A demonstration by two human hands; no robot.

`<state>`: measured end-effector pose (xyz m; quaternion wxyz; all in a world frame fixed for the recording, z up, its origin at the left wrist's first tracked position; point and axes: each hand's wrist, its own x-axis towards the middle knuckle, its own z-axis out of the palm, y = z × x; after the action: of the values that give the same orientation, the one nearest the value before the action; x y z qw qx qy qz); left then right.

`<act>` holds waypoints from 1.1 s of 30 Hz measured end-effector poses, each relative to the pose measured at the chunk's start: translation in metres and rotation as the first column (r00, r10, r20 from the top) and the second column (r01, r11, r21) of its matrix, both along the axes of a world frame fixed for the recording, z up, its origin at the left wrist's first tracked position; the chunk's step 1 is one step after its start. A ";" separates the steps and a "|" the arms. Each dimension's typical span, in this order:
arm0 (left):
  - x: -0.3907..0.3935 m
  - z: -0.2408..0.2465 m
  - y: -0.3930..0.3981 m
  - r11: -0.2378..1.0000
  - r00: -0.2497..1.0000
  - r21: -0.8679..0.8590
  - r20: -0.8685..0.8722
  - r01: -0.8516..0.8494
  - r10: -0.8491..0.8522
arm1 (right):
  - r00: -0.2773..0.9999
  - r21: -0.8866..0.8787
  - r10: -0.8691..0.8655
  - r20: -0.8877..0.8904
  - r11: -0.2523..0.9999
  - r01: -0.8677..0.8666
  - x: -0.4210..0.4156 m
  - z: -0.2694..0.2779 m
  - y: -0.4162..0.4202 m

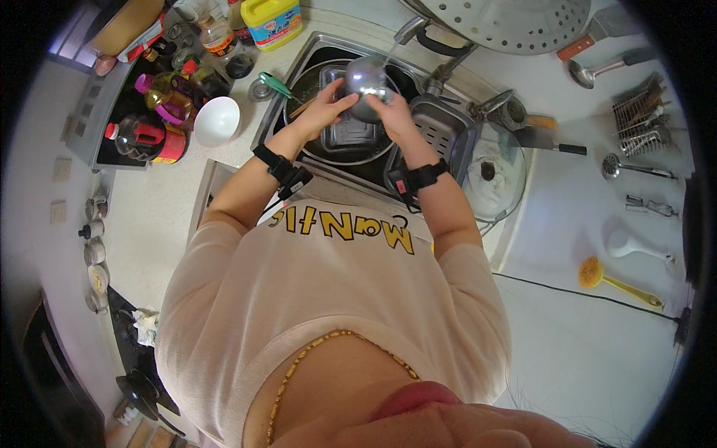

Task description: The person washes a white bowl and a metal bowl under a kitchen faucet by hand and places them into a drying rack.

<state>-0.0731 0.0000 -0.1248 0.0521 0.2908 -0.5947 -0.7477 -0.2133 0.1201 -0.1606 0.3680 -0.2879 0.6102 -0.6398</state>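
Observation:
Both my hands hold a shiny metal bowl (367,75) above the sink (268,124), under the faucet (410,31). The fingers of my left hand (324,110) are on its left side. On its near right side, my right hand (396,115) grips the rim. Beneath the bowl, a clear plastic container (350,135) sits in a large round basin (319,155) that looks to hold dark water. Wooden chopsticks (300,109) and a green-handled utensil (274,84) lean at the basin's left edge. A grey drain basket (448,131) fills the sink's right side.
A white bowl (217,121) stands on the left counter beside several sauce and oil bottles (168,103). Behind the sink is a yellow jug (273,23). A glass lid (496,179) and a cleaver (538,139) are at right. A large perforated steamer (504,22) juts in above.

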 end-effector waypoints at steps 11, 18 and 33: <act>-0.034 -0.030 -0.007 0.918 0.942 0.212 0.109 -0.334 0.317 | 0.757 0.025 -0.103 -0.645 0.988 0.155 -0.003 0.005 0.006; -0.028 -0.006 -0.005 0.973 0.973 -0.056 0.046 -0.225 0.227 | 0.675 0.196 -0.725 -0.136 0.648 0.736 -0.159 -0.096 0.074; -0.009 0.029 -0.049 0.317 0.916 -0.860 -0.369 -0.400 0.155 | 0.857 0.552 -0.449 -0.255 0.659 0.510 -0.146 -0.126 0.075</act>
<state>-0.0817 -0.0487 -0.0963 0.3987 0.2252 -0.8397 -0.2920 -0.3597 0.1948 -0.2868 0.2282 -0.0150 0.8518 -0.4713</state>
